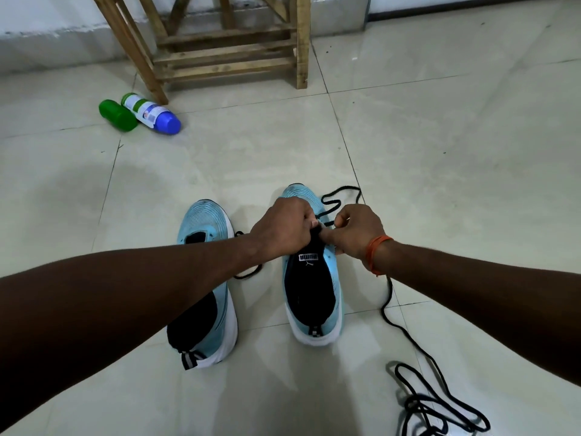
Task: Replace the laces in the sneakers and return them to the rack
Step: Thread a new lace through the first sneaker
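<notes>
Tiled floor (440, 152): left grip (284, 228) clamps a sneaker (314, 287) by its tongue, right grip (355, 231) pinches lace (390, 289); lacing looks barely begun, rack (226, 58) return pending.

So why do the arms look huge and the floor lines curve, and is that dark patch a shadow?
Head view: the wide-angle lens stretches the forearms and bows the floor's tile joints; the dark patch beside the idle sneaker looks like a soft shadow under even light; focus is sharp where the left hand holds the other sneaker and the right hand pinches its black lace.
</notes>
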